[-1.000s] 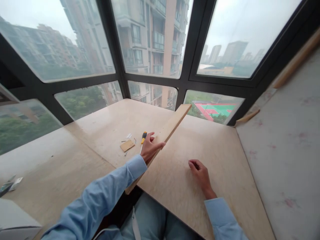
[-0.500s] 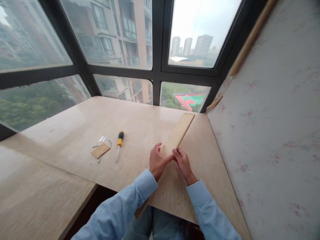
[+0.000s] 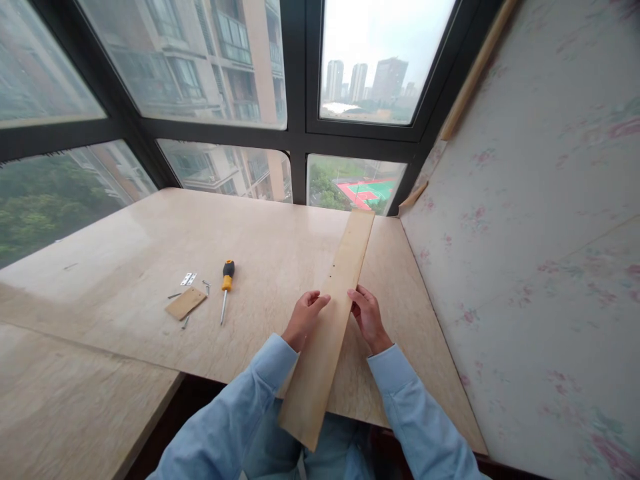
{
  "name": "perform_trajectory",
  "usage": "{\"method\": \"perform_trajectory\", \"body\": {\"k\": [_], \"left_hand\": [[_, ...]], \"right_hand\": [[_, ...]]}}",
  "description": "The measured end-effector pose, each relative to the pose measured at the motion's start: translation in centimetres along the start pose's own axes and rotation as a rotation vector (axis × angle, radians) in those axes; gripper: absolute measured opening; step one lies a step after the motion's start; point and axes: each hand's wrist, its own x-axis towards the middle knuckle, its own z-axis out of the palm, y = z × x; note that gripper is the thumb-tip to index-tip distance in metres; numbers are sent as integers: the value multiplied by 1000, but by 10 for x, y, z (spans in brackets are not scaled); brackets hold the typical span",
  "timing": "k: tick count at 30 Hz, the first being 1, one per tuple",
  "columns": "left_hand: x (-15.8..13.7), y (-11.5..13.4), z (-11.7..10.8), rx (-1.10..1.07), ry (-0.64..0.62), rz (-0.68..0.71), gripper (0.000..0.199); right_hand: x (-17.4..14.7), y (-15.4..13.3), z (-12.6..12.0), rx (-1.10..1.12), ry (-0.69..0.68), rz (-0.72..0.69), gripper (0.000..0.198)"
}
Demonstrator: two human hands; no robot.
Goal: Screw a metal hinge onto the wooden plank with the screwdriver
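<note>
The long wooden plank (image 3: 333, 317) lies flat on the plywood tabletop (image 3: 280, 253), running from the far window corner back past the near edge, where its end overhangs the lap. The left hand (image 3: 303, 319) and right hand (image 3: 369, 315) pinch its two long edges at mid-length, fingers curled lightly onto the board. To seat it well, I judge both hands should press evenly and keep the small drilled holes (image 3: 332, 272) facing up and unhidden. Well to the left lie a yellow-handled screwdriver (image 3: 226, 289), a small wood block (image 3: 185, 303), a metal hinge (image 3: 188, 279) and loose screws (image 3: 206, 285). Dark-framed windows (image 3: 295, 133) wrap the far side; a pale flowered wall (image 3: 525, 220) stands right
</note>
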Motion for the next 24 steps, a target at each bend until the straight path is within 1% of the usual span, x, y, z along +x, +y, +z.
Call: {"method": "perform_trajectory", "body": {"k": [3, 5, 9, 13, 17, 24], "left_hand": [[-4, 2, -3, -135, -168, -65, 46], [-4, -1, -3, -176, -201, -65, 46], [0, -10, 0, -199, -204, -38, 49], [5, -21, 5, -205, -232, -50, 51], [7, -31, 13, -240, -213, -49, 50], [11, -45, 21, -219, -158, 36, 44]], "right_hand": [[-2, -1, -1, -25, -32, 3, 31], [-2, 0, -2, -59, -32, 4, 32], [2, 5, -6, -102, 5, 5, 35], [7, 8, -13, -128, 52, 24, 38], [9, 8, -18, -177, 74, 42, 42], [-3, 12, -17, -315, 58, -56, 56]]}}
